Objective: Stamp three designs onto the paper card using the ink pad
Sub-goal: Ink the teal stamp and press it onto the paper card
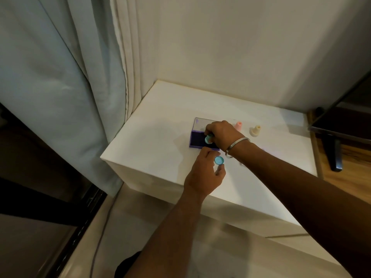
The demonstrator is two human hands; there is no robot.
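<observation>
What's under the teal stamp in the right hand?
The teal stamp, pinched by the right hand, stands over the ink pad's dark surface. The hand hides whether they touch. No paper card shows there.

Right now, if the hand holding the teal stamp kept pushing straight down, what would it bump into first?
The right hand presses the teal stamp down toward the ink pad, so the pad's dark surface comes first. The stamp may already be touching it; the depth is hard to judge.

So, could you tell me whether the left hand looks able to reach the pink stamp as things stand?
Probably not directly: the left hand already holds a teal cap, and the right hand, over the ink pad, lies between it and the pink stamp.
</observation>
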